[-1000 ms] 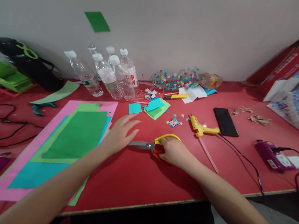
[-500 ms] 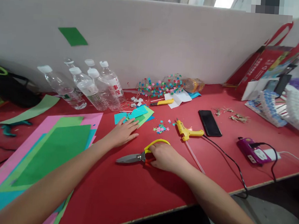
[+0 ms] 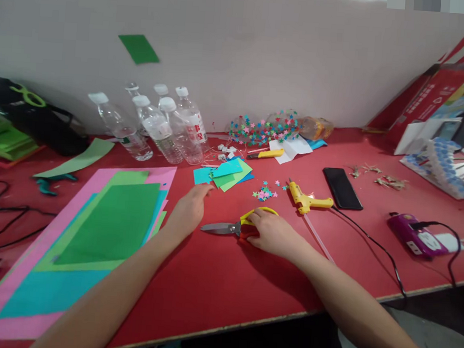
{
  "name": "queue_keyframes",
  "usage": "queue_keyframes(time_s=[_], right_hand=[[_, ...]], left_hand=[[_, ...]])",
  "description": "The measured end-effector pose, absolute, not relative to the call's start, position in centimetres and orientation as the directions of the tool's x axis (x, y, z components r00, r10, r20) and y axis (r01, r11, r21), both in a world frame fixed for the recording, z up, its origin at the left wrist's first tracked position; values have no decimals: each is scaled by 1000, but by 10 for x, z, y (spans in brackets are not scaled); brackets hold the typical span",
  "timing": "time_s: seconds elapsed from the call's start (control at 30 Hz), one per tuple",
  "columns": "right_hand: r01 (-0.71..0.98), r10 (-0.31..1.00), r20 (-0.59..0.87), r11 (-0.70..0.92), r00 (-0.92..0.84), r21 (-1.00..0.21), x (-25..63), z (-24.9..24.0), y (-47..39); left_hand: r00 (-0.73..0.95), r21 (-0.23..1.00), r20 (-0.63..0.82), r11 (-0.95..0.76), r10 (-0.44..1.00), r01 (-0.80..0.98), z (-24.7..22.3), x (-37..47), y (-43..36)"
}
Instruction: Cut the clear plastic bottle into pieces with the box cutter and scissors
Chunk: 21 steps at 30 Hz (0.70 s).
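Note:
My right hand (image 3: 273,231) is closed round the yellow and red handles of a pair of scissors (image 3: 221,228), whose grey blades point left, close together, just over the red table. My left hand (image 3: 190,208) is beside the blade tips, its fingers curled and bent down; what they hold, if anything, is hidden. Just beyond its fingertips lie small blue and green paper pieces (image 3: 228,168), overlapping one another. To their right sits a little heap of coloured paper stars (image 3: 264,192). Next to my right hand rests a yellow glue gun (image 3: 307,200) with a clear glue stick.
Large coloured sheets (image 3: 109,224) are stacked at left. Plastic bottles (image 3: 161,129) stand along the white partition (image 3: 264,49), beside star-covered bottles (image 3: 259,128) lying down. A yellow cutter (image 3: 269,154), a phone (image 3: 342,188) and a purple power adapter (image 3: 414,237) with cords lie rightward.
My left hand has drawn back from the paper pieces, and its outstretched fingers have curled in. My right hand still grips the scissors. The view has turned slightly left and down.

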State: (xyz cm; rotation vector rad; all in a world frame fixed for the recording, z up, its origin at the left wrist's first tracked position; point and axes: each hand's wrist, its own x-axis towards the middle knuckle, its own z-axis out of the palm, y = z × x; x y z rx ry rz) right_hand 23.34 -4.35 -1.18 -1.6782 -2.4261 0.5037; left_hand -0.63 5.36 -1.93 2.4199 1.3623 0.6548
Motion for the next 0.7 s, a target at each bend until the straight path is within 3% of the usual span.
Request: queue_keyframes(time_s=[0.1, 0.3, 0.47, 0.7], right_hand=[[860, 927, -41, 328, -373, -392, 232, -13, -43], [850, 916, -23, 362, -401, -383, 226, -18, -42], [841, 916, 3, 369, -401, -395, 225, -20, -41], [888, 959, -35, 245, -280, -388, 232, -11, -39]], left_hand=[[504, 466, 332, -603, 797, 647, -19, -14, 49], [563, 481, 277, -620, 778, 620, -13, -21, 28], [563, 423, 417, -701, 713, 574, -28, -12, 12], [493, 475, 450, -667, 744, 573, -32, -20, 15]])
